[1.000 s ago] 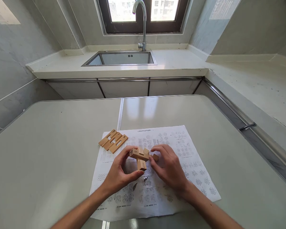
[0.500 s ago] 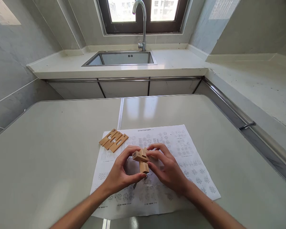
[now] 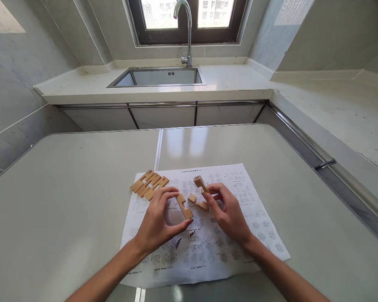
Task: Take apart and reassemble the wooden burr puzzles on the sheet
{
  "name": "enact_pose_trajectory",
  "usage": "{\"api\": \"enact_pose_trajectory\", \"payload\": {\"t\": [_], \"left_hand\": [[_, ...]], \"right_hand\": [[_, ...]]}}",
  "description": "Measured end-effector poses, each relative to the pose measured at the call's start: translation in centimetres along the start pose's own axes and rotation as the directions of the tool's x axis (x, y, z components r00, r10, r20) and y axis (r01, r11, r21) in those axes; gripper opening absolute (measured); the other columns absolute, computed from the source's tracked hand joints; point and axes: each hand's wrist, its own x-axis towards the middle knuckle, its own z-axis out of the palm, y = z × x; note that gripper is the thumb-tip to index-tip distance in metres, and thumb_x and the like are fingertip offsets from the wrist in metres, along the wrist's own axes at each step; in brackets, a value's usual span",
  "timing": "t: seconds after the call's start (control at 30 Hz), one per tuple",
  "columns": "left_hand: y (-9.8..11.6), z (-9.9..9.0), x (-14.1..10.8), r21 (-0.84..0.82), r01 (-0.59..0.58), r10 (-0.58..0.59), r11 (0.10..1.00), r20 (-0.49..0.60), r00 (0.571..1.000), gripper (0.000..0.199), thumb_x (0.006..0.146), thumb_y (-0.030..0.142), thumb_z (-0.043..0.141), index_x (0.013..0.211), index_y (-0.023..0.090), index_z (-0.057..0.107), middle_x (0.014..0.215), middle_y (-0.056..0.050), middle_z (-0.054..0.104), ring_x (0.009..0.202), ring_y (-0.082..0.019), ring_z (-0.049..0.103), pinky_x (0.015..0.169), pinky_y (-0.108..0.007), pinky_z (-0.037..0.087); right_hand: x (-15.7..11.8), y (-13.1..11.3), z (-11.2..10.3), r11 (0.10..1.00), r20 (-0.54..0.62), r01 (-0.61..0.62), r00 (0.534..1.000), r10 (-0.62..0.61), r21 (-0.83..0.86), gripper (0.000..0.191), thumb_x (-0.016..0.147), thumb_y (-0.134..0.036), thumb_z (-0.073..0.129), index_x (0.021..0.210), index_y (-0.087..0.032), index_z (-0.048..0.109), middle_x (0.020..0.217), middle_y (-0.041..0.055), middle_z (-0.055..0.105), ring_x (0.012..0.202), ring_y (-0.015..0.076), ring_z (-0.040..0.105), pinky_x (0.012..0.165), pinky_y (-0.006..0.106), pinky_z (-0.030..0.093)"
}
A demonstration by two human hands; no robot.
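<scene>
My left hand (image 3: pixel 164 216) grips a notched wooden puzzle piece (image 3: pixel 184 206) by its two ends, thumb below and fingertips above. Between the thumb and fingers of my right hand (image 3: pixel 225 209) is a second notched wooden puzzle piece (image 3: pixel 200 183), tilted, with a mark on its end. A third notched wooden piece (image 3: pixel 198 202) is between the hands, over the printed sheet. To the upper left, several flat slotted wooden pieces (image 3: pixel 150 185) with numbers lie side by side, partly on the sheet (image 3: pixel 208 268).
The sheet with small printed diagrams lies on a pale table (image 3: pixel 66 188). Beyond it are a counter with a steel sink (image 3: pixel 164 77) and a faucet (image 3: pixel 189 37) below a window. A metal-railed counter edge (image 3: pixel 302 136) runs along the right.
The joined wooden pieces have come apart. My right hand has moved up and right with one piece, my left hand keeps another, and a third is between them.
</scene>
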Motion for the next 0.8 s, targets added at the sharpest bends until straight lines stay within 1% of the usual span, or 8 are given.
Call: {"api": "enact_pose_trajectory", "payload": {"t": [0.07, 0.1, 0.2, 0.3, 0.43, 0.57, 0.67, 0.8], "left_hand": [[-0.2, 0.2, -0.1, 0.063, -0.030, 0.029, 0.998, 0.014, 0.999, 0.055, 0.081, 0.041, 0.087, 0.124, 0.025, 0.056, 0.135, -0.013, 0.061, 0.129, -0.034, 0.058, 0.108, -0.054, 0.050], [-0.2, 0.3, -0.2, 0.090, -0.038, 0.036, 0.995, 0.022, 0.999, 0.055, 0.081, 0.041, 0.086, 0.125, 0.025, 0.056, 0.137, -0.013, 0.060, 0.129, -0.034, 0.058, 0.108, -0.055, 0.050], [-0.5, 0.5, -0.3, 0.142, -0.049, 0.044, 0.989, 0.039, 0.998, 0.055, 0.081, 0.040, 0.086, 0.125, 0.025, 0.057, 0.139, -0.013, 0.059, 0.130, -0.036, 0.057, 0.108, -0.056, 0.050], [-0.6, 0.6, -0.3, 0.163, -0.047, 0.041, 0.986, 0.041, 0.998, 0.054, 0.080, 0.038, 0.086, 0.126, 0.026, 0.060, 0.139, -0.013, 0.060, 0.129, -0.036, 0.057, 0.108, -0.056, 0.049], [-0.7, 0.7, -0.3, 0.178, -0.051, 0.043, 0.983, 0.045, 0.998, 0.053, 0.080, 0.038, 0.085, 0.126, 0.025, 0.061, 0.137, -0.013, 0.061, 0.129, -0.037, 0.057, 0.108, -0.056, 0.050], [-0.7, 0.8, -0.3, 0.207, -0.064, 0.054, 0.976, 0.053, 0.997, 0.053, 0.082, 0.041, 0.083, 0.129, 0.024, 0.062, 0.137, -0.014, 0.062, 0.129, -0.037, 0.057, 0.108, -0.055, 0.049], [-0.7, 0.8, -0.2, 0.228, -0.084, 0.070, 0.970, 0.068, 0.995, 0.055, 0.084, 0.042, 0.081, 0.132, 0.022, 0.060, 0.138, -0.015, 0.062, 0.130, -0.038, 0.057, 0.108, -0.056, 0.050], [-0.6, 1.0, -0.2, 0.217, -0.094, 0.080, 0.972, 0.070, 0.994, 0.059, 0.086, 0.041, 0.080, 0.138, 0.023, 0.058, 0.138, -0.015, 0.064, 0.131, -0.038, 0.058, 0.110, -0.056, 0.049]], "right_hand": [[0.0, 0.2, 0.1, 0.998, 0.021, -0.052, 0.998, 0.052, 0.022, 0.021, 0.105, -0.044, 0.058, 0.104, -0.023, 0.062, 0.101, 0.0069, 0.069, 0.084, 0.0215, 0.068, 0.071, 0.034, 0.058], [-0.1, 0.2, 0.2, 0.998, 0.035, -0.058, 0.998, 0.057, 0.031, 0.022, 0.105, -0.045, 0.058, 0.103, -0.023, 0.062, 0.100, 0.0069, 0.069, 0.084, 0.0215, 0.069, 0.071, 0.034, 0.059], [-0.3, 0.2, 0.6, 0.999, 0.073, -0.021, 0.997, 0.018, 0.044, 0.022, 0.105, -0.044, 0.057, 0.104, -0.023, 0.062, 0.099, 0.0067, 0.069, 0.085, 0.0214, 0.070, 0.074, 0.035, 0.061], [-0.5, 0.1, 0.9, 0.999, 0.091, 0.029, 0.995, -0.032, 0.030, 0.020, 0.106, -0.042, 0.055, 0.104, -0.023, 0.062, 0.098, 0.0066, 0.068, 0.088, 0.0218, 0.069, 0.078, 0.036, 0.061], [-0.5, 0.2, 0.9, 0.995, 0.046, 0.054, 0.998, -0.050, -0.082, 0.016, 0.105, -0.039, 0.056, 0.100, -0.024, 0.060, 0.099, 0.0073, 0.068, 0.089, 0.0236, 0.066, 0.079, 0.039, 0.057], [-0.2, 0.9, 0.5, 0.974, -0.011, 0.072, 0.997, -0.076, -0.216, 0.012, 0.101, -0.033, 0.058, 0.094, -0.024, 0.056, 0.107, 0.0090, 0.065, 0.103, 0.0276, 0.064, 0.087, 0.043, 0.055], [-0.2, 1.4, 0.4, 0.947, -0.012, 0.086, 0.996, -0.094, -0.308, 0.012, 0.099, -0.030, 0.060, 0.090, -0.024, 0.054, 0.110, 0.0099, 0.064, 0.108, 0.0302, 0.061, 0.090, 0.046, 0.053], [-0.3, 1.6, 0.6, 0.909, 0.012, 0.124, 0.991, -0.130, -0.398, 0.011, 0.096, -0.025, 0.062, 0.090, -0.024, 0.053, 0.110, 0.0108, 0.062, 0.106, 0.0314, 0.059, 0.091, 0.049, 0.051]]}}
